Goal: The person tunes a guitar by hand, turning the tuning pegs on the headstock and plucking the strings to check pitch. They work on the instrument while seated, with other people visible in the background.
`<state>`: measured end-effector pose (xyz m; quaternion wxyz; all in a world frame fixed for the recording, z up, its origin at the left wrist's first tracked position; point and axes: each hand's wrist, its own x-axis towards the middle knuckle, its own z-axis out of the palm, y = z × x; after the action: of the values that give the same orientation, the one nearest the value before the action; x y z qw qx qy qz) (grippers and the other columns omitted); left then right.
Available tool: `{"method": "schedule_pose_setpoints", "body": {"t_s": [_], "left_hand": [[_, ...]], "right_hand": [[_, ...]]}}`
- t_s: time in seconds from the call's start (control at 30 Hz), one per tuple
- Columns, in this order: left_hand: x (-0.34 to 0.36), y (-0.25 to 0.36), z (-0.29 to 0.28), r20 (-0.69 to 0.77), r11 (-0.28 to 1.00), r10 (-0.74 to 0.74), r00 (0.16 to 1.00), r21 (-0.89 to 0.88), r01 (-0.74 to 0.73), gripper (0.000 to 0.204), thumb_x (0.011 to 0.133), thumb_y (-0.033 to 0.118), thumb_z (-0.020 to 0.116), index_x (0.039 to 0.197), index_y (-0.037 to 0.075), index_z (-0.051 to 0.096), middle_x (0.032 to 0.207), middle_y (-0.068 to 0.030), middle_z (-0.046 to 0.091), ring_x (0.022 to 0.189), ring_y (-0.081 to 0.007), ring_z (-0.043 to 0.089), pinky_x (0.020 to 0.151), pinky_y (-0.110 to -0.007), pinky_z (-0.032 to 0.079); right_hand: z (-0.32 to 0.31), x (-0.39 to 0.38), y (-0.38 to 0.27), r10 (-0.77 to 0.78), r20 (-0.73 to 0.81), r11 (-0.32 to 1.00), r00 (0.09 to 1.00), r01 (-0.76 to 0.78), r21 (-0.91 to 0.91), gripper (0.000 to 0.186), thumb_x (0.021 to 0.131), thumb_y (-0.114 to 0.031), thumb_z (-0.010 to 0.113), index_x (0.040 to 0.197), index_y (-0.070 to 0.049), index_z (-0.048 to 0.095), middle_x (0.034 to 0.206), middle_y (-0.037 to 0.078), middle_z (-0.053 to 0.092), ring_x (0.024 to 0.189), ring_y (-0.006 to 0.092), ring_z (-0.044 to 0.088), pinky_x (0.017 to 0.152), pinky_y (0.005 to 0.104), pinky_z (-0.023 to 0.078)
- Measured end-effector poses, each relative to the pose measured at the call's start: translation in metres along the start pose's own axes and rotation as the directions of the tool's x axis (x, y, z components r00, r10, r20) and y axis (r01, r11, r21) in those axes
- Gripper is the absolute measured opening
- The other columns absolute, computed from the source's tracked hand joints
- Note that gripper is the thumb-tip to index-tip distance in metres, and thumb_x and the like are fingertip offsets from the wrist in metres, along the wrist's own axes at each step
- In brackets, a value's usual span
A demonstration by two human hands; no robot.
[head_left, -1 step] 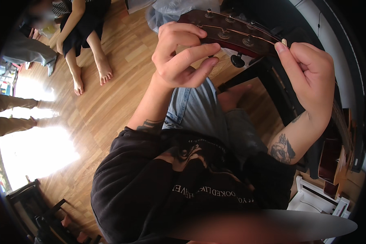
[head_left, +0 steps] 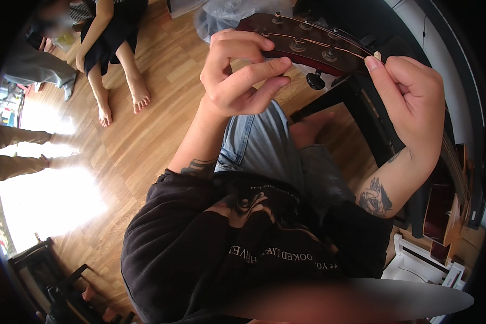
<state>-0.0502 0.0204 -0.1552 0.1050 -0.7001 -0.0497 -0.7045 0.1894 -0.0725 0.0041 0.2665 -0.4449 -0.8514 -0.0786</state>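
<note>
The dark red headstock (head_left: 286, 40) of a stringed instrument, likely a guitar, lies in front of me at the top. Metal tuning posts (head_left: 329, 54) stand on it, and a black tuning peg (head_left: 316, 80) sticks out from its near edge. My right hand (head_left: 413, 89) pinches a copper-coloured string (head_left: 340, 47) between thumb and curled fingers; a small pale piece (head_left: 378, 56) shows beside the thumb tip. My left hand (head_left: 243, 75) is curled at the headstock's near edge, index fingertip over its face, thumb and middle finger close together. Whatever lies between them is hidden.
Crumpled clear plastic (head_left: 210, 21) lies behind the headstock. A black frame (head_left: 362, 102) stands below my right hand. Seated at the upper left is a barefoot person (head_left: 113, 54), with other people's legs (head_left: 19, 164) farther left. Dark furniture (head_left: 48, 270) occupies the lower left corner.
</note>
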Motion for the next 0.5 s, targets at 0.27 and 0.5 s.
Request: {"method": "schedule_pose_setpoints", "body": {"t_s": [0.27, 0.5], "left_hand": [[-0.006, 0.007, 0.028, -0.189, 0.987, -0.022, 0.982, 0.15, 0.051, 0.029, 0.07, 0.004, 0.085, 0.069, 0.009, 0.056, 0.09, -0.0071, 0.062, 0.086, -0.0254, 0.068, 0.073, -0.038, 0.046], [-0.002, 0.01, 0.018, -0.112, 1.0, -0.026, 0.993, 0.004, 0.026, 0.028, 0.062, 0.003, 0.08, 0.068, 0.014, 0.055, 0.1, -0.0018, 0.08, 0.09, -0.0262, 0.068, 0.074, -0.038, 0.042]], "right_hand": [[0.001, -0.001, -0.002, 0.027, -0.004, 1.0, 1.0, -0.027, 0.009, 0.041, 0.097, -0.009, 0.075, 0.067, 0.001, 0.049, 0.057, 0.008, 0.034, 0.051, 0.019, 0.031, 0.051, 0.0361, 0.023], [0.0, -0.001, -0.003, 0.022, -0.013, 1.0, 1.0, -0.022, 0.006, 0.041, 0.096, -0.009, 0.075, 0.066, 0.0, 0.048, 0.057, 0.008, 0.033, 0.051, 0.0195, 0.03, 0.051, 0.0364, 0.023]]}}
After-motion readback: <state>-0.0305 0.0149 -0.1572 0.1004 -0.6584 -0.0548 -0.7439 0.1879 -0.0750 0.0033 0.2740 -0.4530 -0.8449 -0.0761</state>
